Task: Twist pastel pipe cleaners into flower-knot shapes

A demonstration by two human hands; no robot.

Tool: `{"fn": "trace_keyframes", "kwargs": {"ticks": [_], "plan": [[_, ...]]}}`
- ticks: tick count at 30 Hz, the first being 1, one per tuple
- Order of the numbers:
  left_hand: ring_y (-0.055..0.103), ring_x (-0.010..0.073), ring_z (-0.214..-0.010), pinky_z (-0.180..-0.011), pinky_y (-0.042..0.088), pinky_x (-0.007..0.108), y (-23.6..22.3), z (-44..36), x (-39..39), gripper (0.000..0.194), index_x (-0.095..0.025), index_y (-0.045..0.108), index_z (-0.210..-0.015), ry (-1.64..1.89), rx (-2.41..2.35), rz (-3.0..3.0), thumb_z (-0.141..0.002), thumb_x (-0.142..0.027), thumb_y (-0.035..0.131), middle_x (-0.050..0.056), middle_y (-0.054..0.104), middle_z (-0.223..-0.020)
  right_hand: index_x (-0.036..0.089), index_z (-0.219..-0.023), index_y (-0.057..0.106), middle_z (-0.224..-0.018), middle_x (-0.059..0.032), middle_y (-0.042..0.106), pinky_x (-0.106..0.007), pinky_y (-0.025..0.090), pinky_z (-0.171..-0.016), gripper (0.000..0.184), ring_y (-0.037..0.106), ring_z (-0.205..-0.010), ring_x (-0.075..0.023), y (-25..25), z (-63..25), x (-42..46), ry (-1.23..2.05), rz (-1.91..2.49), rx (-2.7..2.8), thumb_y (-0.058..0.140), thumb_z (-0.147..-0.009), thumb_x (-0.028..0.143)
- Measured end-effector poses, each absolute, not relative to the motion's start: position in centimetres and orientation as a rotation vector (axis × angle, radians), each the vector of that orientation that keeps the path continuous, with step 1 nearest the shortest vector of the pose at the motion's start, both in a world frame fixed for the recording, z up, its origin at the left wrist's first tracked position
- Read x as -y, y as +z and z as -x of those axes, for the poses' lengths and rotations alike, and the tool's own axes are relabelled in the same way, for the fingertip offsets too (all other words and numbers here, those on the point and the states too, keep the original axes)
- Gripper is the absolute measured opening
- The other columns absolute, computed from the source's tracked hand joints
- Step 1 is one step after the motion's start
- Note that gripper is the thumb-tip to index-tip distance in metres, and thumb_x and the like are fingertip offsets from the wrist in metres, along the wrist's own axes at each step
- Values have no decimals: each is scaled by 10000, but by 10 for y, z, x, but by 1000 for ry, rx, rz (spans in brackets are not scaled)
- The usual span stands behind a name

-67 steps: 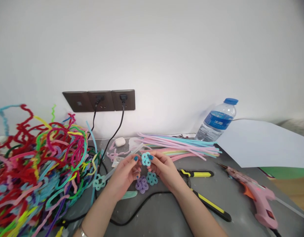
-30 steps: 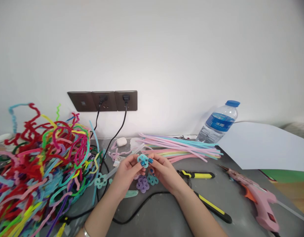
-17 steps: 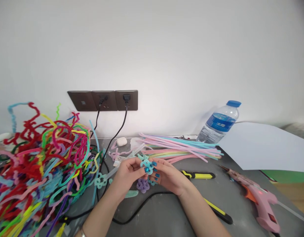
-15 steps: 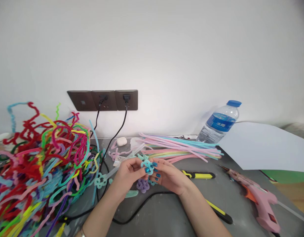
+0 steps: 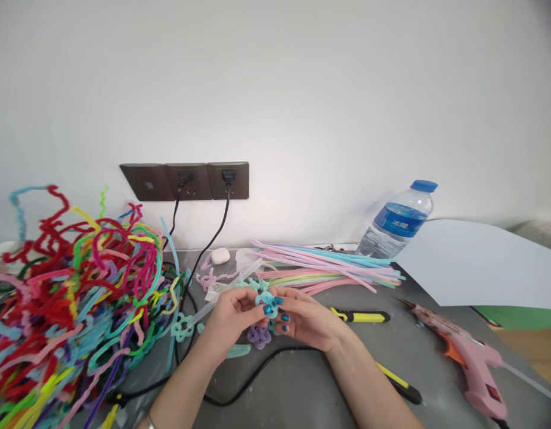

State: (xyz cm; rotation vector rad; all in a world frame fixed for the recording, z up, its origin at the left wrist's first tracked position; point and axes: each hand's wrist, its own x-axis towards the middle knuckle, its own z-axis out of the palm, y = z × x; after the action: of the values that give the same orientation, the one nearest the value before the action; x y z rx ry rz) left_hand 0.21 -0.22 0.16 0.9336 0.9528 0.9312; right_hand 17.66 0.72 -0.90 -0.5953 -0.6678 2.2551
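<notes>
Both hands meet just above the grey table (image 5: pixel 302 387). My left hand (image 5: pixel 228 322) and my right hand (image 5: pixel 306 322) pinch a small light-blue pipe-cleaner flower (image 5: pixel 266 301) between their fingertips. A teal flower piece (image 5: pixel 254 285) pokes up right behind it, touching my fingers. Under my hands lies a purple flower (image 5: pixel 259 336). A mint flower (image 5: pixel 182 326) rests on the table to the left of my left hand.
A big tangle of coloured pipe cleaners (image 5: pixel 65 298) fills the left. Straight pastel pipe cleaners (image 5: pixel 324 268), a water bottle (image 5: pixel 398 220) and white paper (image 5: pixel 476 262) lie behind. Yellow-black pliers (image 5: pixel 360 316), a pink glue gun (image 5: pixel 467 357) and black cables (image 5: pixel 257 375) surround my hands.
My hands lowered the blue flower slightly and drew closer together. My right hand turned so its fingers curl under the flower, covering the teal flower that lay on the table.
</notes>
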Motion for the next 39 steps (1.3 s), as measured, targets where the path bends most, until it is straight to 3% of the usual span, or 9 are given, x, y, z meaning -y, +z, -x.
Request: {"fn": "trace_keyframes", "kwargs": {"ticks": [4, 14, 18, 23, 27, 39], "plan": [[617, 126, -585, -592, 531, 232, 0, -2, 2, 267, -142, 667, -663, 940, -962, -916, -588, -285, 880, 7, 661, -624, 149, -759, 635, -640, 40, 531, -162, 404, -504, 238, 424, -529, -51, -9, -176, -7, 2254, 602, 674, 837, -708, 264], [666, 174, -663, -645, 559, 281, 2, 4, -5, 401, -143, 731, -795, 1122, -1014, -870, -634, -501, 816, 56, 715, -724, 165, -838, 667, -726, 19, 617, -186, 492, -569, 242, 565, -597, -75, -18, -169, -13, 1972, 691, 782, 810, -736, 332], [673, 171, -679, -651, 559, 276, 2, 7, -7, 371, -148, 734, -841, 1118, -1049, -908, -619, -424, 842, 52, 730, -757, 165, -813, 631, -744, 7, 643, -206, 514, -600, 272, 607, -623, -90, -19, -171, -14, 1911, 722, 844, 816, -729, 346], [648, 143, -619, -625, 554, 262, -1, 7, -8, 338, -150, 703, -768, 1126, -1050, -998, -556, -347, 879, 23, 715, -707, 167, -854, 614, -780, -5, 657, -222, 516, -628, 300, 632, -655, -103, -19, -170, -12, 1867, 742, 956, 785, -760, 395], [632, 137, -592, -564, 530, 238, -2, 3, -6, 311, -153, 673, -751, 1174, -1069, -1051, -585, -343, 855, 1, 681, -653, 178, -935, 616, -858, -8, 663, -213, 491, -614, 333, 616, -653, -93, -18, -166, -10, 1814, 740, 1056, 804, -741, 372], [600, 115, -532, -518, 469, 214, -2, 10, -7, 325, -141, 657, -807, 1008, -1046, -1097, -612, -344, 818, -16, 650, -624, 178, -857, 636, -800, 11, 655, -218, 458, -594, 295, 572, -625, -94, -24, -170, -16, 1732, 733, 1252, 823, -707, 350]]}}
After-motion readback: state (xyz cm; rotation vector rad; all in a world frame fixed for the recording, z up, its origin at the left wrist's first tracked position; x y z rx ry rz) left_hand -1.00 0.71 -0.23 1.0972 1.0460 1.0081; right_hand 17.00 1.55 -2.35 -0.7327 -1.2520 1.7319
